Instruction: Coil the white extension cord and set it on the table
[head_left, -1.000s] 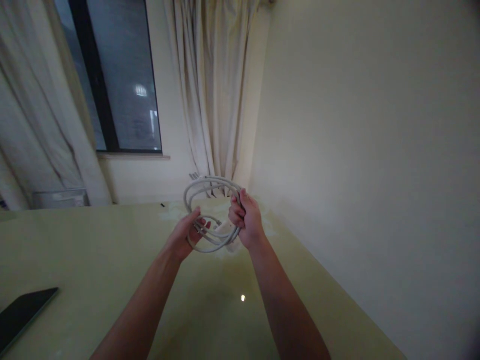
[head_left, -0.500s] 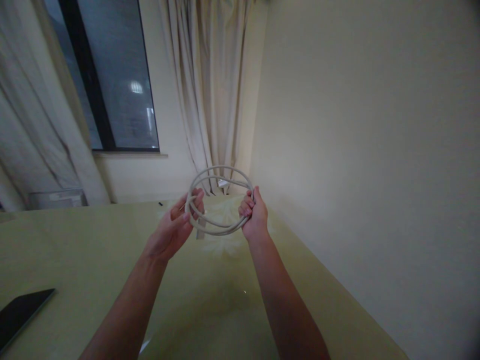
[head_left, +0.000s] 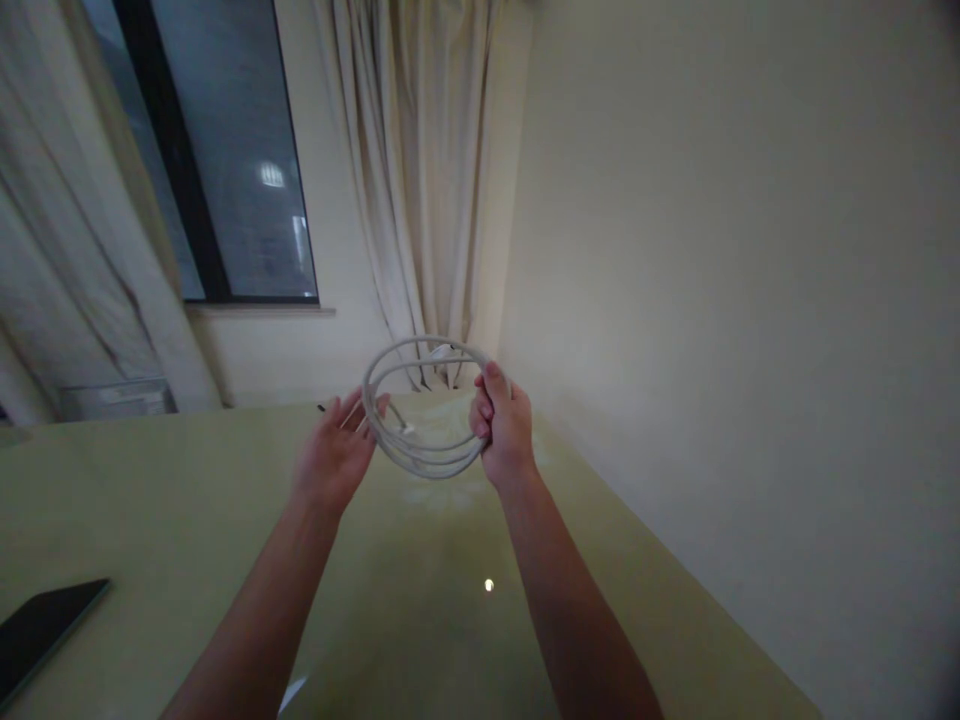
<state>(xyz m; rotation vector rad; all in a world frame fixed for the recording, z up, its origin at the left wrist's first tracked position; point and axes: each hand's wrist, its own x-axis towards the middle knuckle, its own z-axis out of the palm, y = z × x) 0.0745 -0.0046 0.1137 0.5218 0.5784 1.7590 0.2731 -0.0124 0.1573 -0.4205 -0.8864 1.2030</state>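
A pale grey cable (head_left: 424, 468), wound into several loose loops, is held up above the glossy table. My right hand (head_left: 506, 415) is closed round the right side of the coil, thumb on top. At the coil's left side, my left hand (head_left: 337, 450) has its fingers stretched out and apart, with the fingertips at or just behind the loops; whether they touch the cable I cannot tell. A short cable end with a white connector (head_left: 406, 429) shows inside the loops. Another white piece (head_left: 442, 351) shows near the coil's far edge.
The greenish-yellow table (head_left: 187, 520) runs along a plain wall (head_left: 712, 300) on the right. A dark flat panel (head_left: 49, 630) lies at the left front edge. A small black object (head_left: 321, 407) is near the back edge, below the curtains (head_left: 420, 170) and window (head_left: 240, 150).
My left hand has loosened from the coil and moved slightly left, its fingers opening. The coil has turned and shifted slightly left, with my right hand still gripping it.
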